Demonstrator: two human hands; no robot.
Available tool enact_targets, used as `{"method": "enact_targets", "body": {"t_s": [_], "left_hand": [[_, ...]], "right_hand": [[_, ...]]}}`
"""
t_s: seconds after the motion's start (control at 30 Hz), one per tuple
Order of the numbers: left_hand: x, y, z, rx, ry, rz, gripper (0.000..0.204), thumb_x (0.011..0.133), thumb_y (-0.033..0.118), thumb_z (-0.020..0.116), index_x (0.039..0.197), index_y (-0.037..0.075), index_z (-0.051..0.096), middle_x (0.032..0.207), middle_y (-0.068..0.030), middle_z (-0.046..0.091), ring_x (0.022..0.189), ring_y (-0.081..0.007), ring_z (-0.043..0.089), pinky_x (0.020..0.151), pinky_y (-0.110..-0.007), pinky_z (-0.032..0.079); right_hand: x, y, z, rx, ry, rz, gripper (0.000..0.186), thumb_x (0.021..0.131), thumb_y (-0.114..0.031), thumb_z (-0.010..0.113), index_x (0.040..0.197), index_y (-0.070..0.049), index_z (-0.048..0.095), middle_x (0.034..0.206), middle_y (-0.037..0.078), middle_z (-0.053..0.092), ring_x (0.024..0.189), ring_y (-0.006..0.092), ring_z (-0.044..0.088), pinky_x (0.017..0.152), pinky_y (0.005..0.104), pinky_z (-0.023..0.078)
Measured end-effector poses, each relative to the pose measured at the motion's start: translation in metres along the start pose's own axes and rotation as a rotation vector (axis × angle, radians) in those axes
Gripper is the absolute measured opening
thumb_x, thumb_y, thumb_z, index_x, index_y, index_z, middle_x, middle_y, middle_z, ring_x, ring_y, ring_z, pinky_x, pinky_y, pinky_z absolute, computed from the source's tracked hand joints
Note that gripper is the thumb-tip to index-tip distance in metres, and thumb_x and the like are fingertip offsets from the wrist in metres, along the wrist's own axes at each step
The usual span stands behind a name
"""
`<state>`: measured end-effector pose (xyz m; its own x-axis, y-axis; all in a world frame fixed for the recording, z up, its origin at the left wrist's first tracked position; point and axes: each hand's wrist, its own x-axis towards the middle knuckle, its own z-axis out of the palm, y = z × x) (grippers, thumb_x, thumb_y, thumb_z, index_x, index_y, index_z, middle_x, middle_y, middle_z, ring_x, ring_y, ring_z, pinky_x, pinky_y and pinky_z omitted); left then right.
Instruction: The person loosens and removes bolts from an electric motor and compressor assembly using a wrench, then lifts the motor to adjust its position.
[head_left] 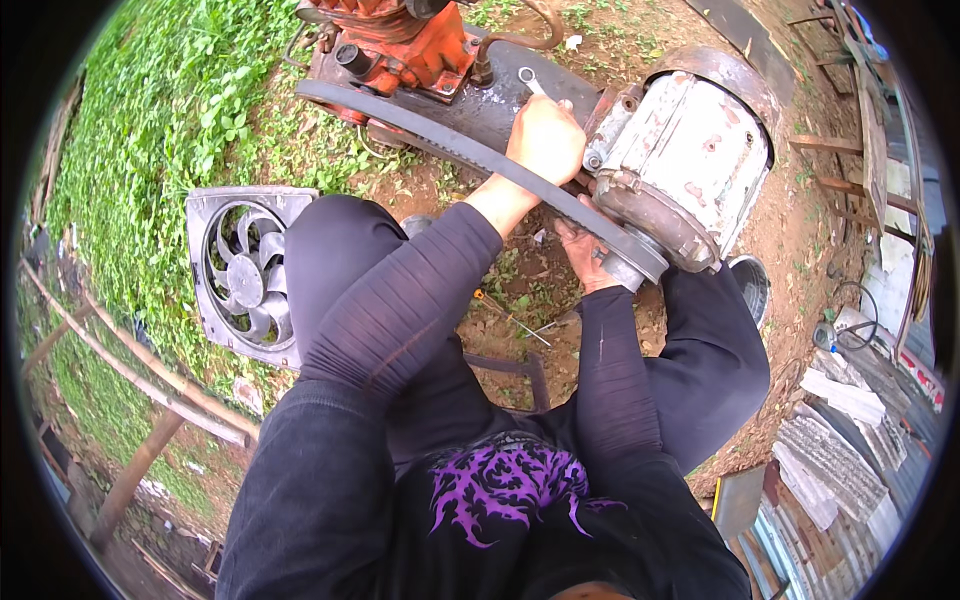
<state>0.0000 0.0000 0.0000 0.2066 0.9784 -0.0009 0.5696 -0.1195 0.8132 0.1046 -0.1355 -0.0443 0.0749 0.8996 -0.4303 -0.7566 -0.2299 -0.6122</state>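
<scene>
My left hand (545,145) is closed around a combination wrench (532,82), whose ring end sticks out past the fingers. It is beside the mounting foot of a worn white electric motor (690,150). A black drive belt (450,150) runs over my left wrist, from the orange compressor (400,55) to the pulley (630,268) on the motor. Under the belt, my right hand (583,255) reaches up beside the pulley and the motor's underside. The belt and motor hide most of its fingers, so its grip cannot be made out. Both machines sit on a dark metal base (490,112).
A radiator fan in a square shroud (250,275) stands left of my knee. Between my legs, a screwdriver with a yellow handle (495,302) lies on the soil. A round metal can (750,285) is by my right knee. Corrugated sheets (830,460) are piled at the right.
</scene>
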Motion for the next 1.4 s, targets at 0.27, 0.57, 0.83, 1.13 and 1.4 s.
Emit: {"method": "enact_targets", "body": {"t_s": [0.27, 0.57, 0.83, 1.13, 1.4], "left_hand": [[0.022, 0.007, -0.005, -0.095, -0.163, -0.030, 0.037, 0.096, 0.022, 0.051, 0.082, -0.011, 0.063, 0.081, -0.0341, 0.062, 0.089, -0.0461, 0.065, 0.077, -0.048, 0.050], [0.058, 0.016, -0.007, 0.026, -0.614, 0.013, 0.044, 0.098, 0.027, 0.053, 0.085, -0.013, 0.064, 0.085, -0.0350, 0.062, 0.092, -0.0457, 0.064, 0.079, -0.048, 0.049], [0.062, -0.003, 0.008, -0.091, -0.561, 0.083, 0.046, 0.098, 0.030, 0.052, 0.093, -0.013, 0.064, 0.093, -0.0346, 0.063, 0.098, -0.0465, 0.062, 0.085, -0.048, 0.049], [0.030, 0.005, -0.004, -0.374, -0.224, -0.221, 0.037, 0.090, 0.026, 0.058, 0.089, -0.009, 0.067, 0.091, -0.0324, 0.066, 0.093, -0.0421, 0.067, 0.079, -0.045, 0.054], [0.046, 0.011, 0.014, -0.297, -0.186, -0.316, 0.031, 0.087, 0.021, 0.056, 0.094, -0.006, 0.070, 0.098, -0.0299, 0.067, 0.102, -0.0407, 0.066, 0.088, -0.043, 0.052]], "right_hand": [[0.000, 0.004, -0.009, 0.090, -0.058, -0.014, 0.025, 0.097, -0.014, 0.055, 0.121, -0.012, 0.049, 0.082, -0.002, 0.050, 0.074, 0.0100, 0.042, 0.062, 0.0296, 0.032], [0.003, 0.013, -0.016, -0.161, 0.051, -0.041, 0.026, 0.101, -0.014, 0.052, 0.126, -0.010, 0.046, 0.097, 0.001, 0.054, 0.079, 0.0095, 0.043, 0.063, 0.0286, 0.033], [0.004, 0.001, 0.005, 0.036, 0.062, -0.017, 0.021, 0.097, -0.014, 0.058, 0.118, -0.011, 0.054, 0.091, -0.002, 0.056, 0.076, 0.0088, 0.050, 0.061, 0.0281, 0.038], [0.005, 0.004, -0.034, 0.163, 0.111, -0.011, 0.010, 0.092, -0.020, 0.064, 0.100, -0.014, 0.065, 0.094, 0.002, 0.070, 0.078, 0.0102, 0.057, 0.059, 0.0286, 0.036], [0.004, 0.005, -0.008, 0.292, 0.106, 0.055, 0.041, 0.091, -0.011, 0.063, 0.130, -0.010, 0.053, 0.077, -0.006, 0.047, 0.060, 0.0074, 0.037, 0.056, 0.0241, 0.034]]}}
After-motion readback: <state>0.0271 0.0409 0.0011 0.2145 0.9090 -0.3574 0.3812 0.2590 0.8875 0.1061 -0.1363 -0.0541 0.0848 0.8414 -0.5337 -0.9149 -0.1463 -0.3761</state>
